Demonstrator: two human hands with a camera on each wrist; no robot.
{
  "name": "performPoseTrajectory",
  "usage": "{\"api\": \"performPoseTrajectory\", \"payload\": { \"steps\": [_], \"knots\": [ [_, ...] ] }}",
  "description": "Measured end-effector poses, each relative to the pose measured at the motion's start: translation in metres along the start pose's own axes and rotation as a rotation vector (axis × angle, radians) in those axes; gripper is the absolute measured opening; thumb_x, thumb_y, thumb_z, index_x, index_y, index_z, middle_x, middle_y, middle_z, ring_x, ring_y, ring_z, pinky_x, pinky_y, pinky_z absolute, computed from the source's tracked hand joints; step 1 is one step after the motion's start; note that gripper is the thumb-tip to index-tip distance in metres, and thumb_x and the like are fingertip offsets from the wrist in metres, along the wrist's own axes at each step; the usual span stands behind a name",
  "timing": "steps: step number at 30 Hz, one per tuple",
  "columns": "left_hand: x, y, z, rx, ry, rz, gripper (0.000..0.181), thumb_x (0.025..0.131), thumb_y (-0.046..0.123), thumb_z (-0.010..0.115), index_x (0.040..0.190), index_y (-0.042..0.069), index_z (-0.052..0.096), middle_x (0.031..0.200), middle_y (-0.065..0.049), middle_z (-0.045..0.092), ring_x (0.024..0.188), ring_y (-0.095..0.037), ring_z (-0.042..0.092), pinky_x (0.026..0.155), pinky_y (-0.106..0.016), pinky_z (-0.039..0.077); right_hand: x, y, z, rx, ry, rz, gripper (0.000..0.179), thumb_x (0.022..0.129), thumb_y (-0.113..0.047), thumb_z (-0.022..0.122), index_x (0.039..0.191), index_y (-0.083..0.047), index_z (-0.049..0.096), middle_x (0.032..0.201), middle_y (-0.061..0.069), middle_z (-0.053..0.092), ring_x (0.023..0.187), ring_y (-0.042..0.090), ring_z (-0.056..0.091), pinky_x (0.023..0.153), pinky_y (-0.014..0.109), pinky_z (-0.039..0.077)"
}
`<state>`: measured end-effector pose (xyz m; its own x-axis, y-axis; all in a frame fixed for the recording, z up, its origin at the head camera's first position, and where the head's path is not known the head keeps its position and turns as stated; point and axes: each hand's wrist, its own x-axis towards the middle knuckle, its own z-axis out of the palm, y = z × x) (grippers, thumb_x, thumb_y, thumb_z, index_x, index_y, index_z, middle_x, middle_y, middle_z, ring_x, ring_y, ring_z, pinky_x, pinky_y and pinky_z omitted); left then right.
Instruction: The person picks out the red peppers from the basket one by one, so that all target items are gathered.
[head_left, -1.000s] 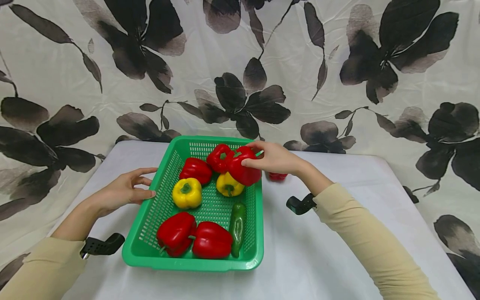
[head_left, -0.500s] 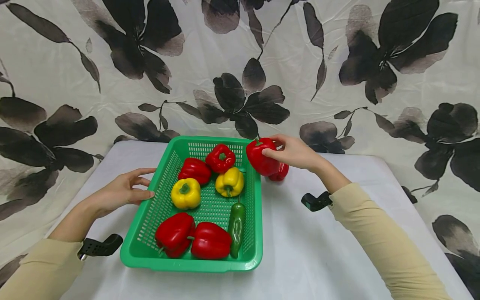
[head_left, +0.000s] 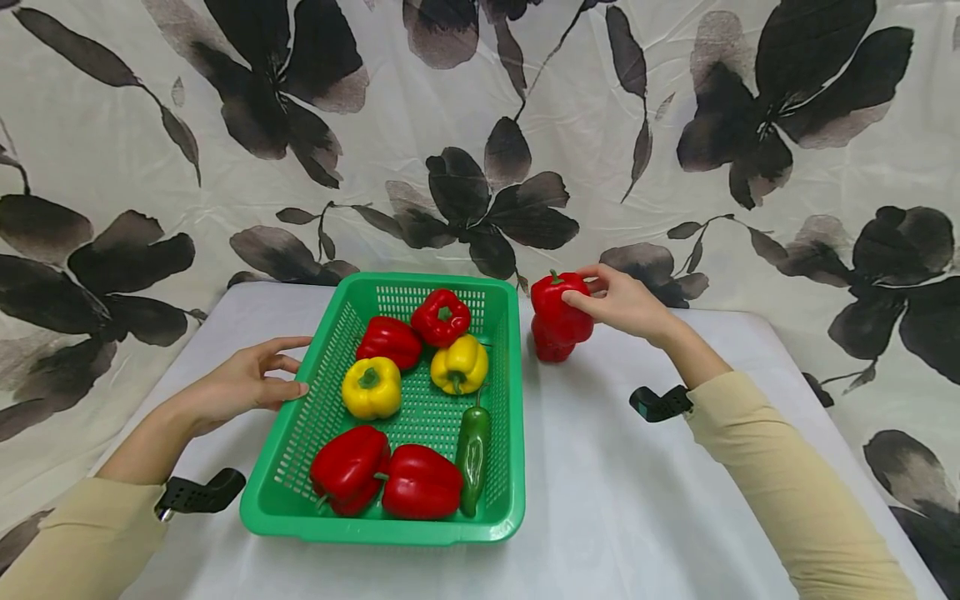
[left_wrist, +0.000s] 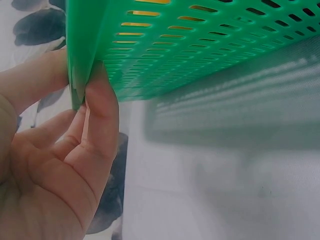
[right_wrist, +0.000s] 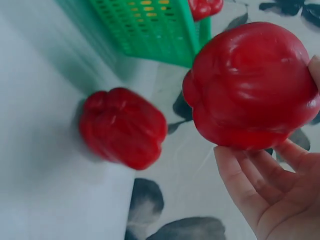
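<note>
My right hand (head_left: 626, 307) holds a red bell pepper (head_left: 557, 302) between thumb and fingers, stem up, to the right of the green basket (head_left: 517, 467). In the right wrist view this held pepper (right_wrist: 250, 87) is raised clear of a second red bell pepper (right_wrist: 122, 127), which lies on the white table. From the head, the held pepper overlaps that second one. My left hand (head_left: 240, 387) is at the basket's left side. The left wrist view shows its thumb and fingers (left_wrist: 102, 107) pinching the basket's rim (left_wrist: 82, 55) from both sides.
Inside the basket are several red bell peppers (head_left: 422, 482), two yellow bell peppers (head_left: 372, 387) and a long green pepper (head_left: 473, 458). A white cloth (head_left: 637, 500) covers the table. Behind it hangs a floral-patterned fabric (head_left: 600, 125).
My right hand has carried the red bell pepper out of the basket, over its right rim, to above the pepper on the table. My left hand has stayed at the basket's rim.
</note>
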<state>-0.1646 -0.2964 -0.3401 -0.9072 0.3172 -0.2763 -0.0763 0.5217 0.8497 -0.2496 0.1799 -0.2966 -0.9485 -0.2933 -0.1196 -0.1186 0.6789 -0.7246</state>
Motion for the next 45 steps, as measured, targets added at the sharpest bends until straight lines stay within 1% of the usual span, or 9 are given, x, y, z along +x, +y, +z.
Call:
{"api": "performPoseTrajectory", "payload": {
  "steps": [6,11,21,30,36,40,45],
  "knots": [
    [0.000,0.001,0.000,0.003,0.003,-0.001,0.081,0.085,0.021,0.066,0.147,0.006,0.015,0.121,-0.026,0.047,0.088,-0.024,0.063,0.076,-0.040,0.055,-0.002,0.016,-0.005,0.011,0.033,0.049,0.069,0.089,-0.047,0.053,0.140,-0.005,0.032,0.127,0.018,0.048,0.109,0.032,0.053,0.088,0.042,0.050],
    [0.000,0.002,0.000,0.006,0.005,-0.002,0.081,0.085,0.021,0.066,0.146,0.006,0.016,0.119,-0.026,0.047,0.087,-0.024,0.063,0.076,-0.040,0.055,-0.002,0.031,-0.008,0.014,0.048,0.084,0.072,0.089,-0.050,0.052,0.140,-0.005,0.031,0.128,0.018,0.048,0.109,0.032,0.052,0.088,0.042,0.050],
    [0.000,0.003,0.000,0.008,-0.005,0.001,0.081,0.085,0.021,0.066,0.146,0.005,0.015,0.121,-0.026,0.046,0.088,-0.025,0.063,0.077,-0.040,0.055,-0.002,0.050,-0.010,0.059,0.074,0.165,0.075,0.089,-0.053,0.049,0.141,-0.002,0.029,0.131,0.021,0.043,0.115,0.036,0.046,0.092,0.046,0.047],
    [0.000,0.003,0.000,0.012,-0.004,-0.006,0.081,0.086,0.020,0.065,0.147,0.005,0.014,0.121,-0.026,0.047,0.088,-0.024,0.063,0.076,-0.040,0.055,0.003,0.073,-0.005,0.099,0.095,0.224,0.079,0.088,-0.057,0.046,0.141,0.000,0.029,0.137,0.022,0.039,0.120,0.038,0.043,0.092,0.046,0.047],
    [0.000,0.003,0.000,0.017,-0.004,-0.006,0.082,0.085,0.021,0.066,0.147,0.005,0.014,0.121,-0.026,0.046,0.086,-0.024,0.063,0.076,-0.040,0.055,0.004,0.083,0.000,0.124,0.126,0.298,0.081,0.090,-0.055,0.044,0.143,0.002,0.024,0.140,0.024,0.035,0.121,0.039,0.042,0.093,0.045,0.046],
    [0.000,0.003,0.000,0.015,-0.002,-0.008,0.082,0.085,0.021,0.066,0.147,0.005,0.014,0.121,-0.026,0.047,0.086,-0.024,0.064,0.076,-0.040,0.055,0.005,0.091,0.004,0.134,0.123,0.339,0.082,0.090,-0.055,0.044,0.143,0.003,0.021,0.141,0.025,0.033,0.123,0.039,0.040,0.095,0.044,0.045],
    [-0.001,0.003,0.000,0.011,-0.003,-0.012,0.082,0.085,0.021,0.065,0.147,0.005,0.014,0.122,-0.026,0.046,0.087,-0.024,0.064,0.077,-0.041,0.055,0.006,0.097,0.008,0.144,0.112,0.356,0.081,0.090,-0.054,0.043,0.142,0.004,0.023,0.140,0.025,0.033,0.123,0.038,0.039,0.096,0.044,0.045]
  ]
}}
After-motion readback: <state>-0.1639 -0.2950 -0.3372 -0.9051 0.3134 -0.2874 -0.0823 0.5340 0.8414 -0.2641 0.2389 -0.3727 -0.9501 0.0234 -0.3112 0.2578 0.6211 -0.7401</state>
